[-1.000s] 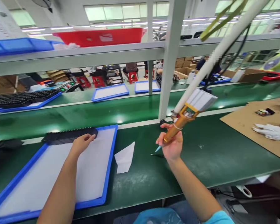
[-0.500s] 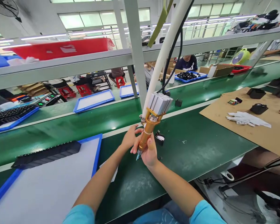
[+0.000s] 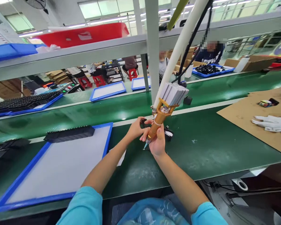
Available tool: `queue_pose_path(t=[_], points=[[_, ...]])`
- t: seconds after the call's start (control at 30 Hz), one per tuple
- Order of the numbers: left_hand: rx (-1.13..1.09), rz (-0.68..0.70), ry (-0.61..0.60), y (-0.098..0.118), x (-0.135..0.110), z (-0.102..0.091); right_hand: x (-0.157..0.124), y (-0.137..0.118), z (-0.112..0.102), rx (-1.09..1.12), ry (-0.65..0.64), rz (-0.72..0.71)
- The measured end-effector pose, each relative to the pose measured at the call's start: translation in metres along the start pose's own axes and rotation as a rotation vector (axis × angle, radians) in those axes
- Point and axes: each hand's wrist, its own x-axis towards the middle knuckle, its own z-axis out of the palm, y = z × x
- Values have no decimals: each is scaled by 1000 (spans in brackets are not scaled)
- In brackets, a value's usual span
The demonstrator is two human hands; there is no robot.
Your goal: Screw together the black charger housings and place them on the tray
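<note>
My right hand (image 3: 158,143) is wrapped round a gold-coloured glue dispenser (image 3: 155,125). The dispenser has a silver ribbed block on top and a blue nozzle that points down and left, close to the bench. My left hand (image 3: 136,128) is closed on a small black part (image 3: 143,123), just left of the dispenser. Fingers partly hide that part. Behind my right hand, a small black case (image 3: 168,133) with a white inside lies on the green bench. A dark sliver shows under the nozzle; I cannot make out what it is.
To the left lies a blue-rimmed tray (image 3: 109,137) with a row of black cases (image 3: 70,134). A grey post (image 3: 152,47) and a white pole (image 3: 172,62) rise behind the dispenser. Cardboard (image 3: 245,109) with white gloves (image 3: 273,123) lies at right. People sit across the belt.
The view has swung to the left, so things sit further right. My left hand, with its fingers apart before, now shows a small black part between them.
</note>
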Motion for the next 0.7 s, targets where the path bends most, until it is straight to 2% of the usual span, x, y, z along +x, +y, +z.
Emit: queue_pose_path(t=[0.07, 0.17, 0.27, 0.33, 0.4, 0.53, 0.7], points=[[-20, 26, -94, -14, -30, -19, -1, -2, 0, -5, -2, 4], [-101, 12, -290, -30, -87, -42, -2, -4, 1, -9, -16, 6], [-186, -44, -444, -37, -134, -49, -3, -5, 1, -35, -26, 11], [-231, -60, -478, -37, -154, -45, -3, -5, 1, -51, -26, 6], [-238, -67, -420, -36, -168, -37, -3, -5, 0, -65, -20, 5], [-243, -124, -130, -32, -184, -12, -2, -6, -1, -101, -6, -1], [-503, -222, 135, -44, -194, 9, -1, -7, -2, -138, 13, -22]])
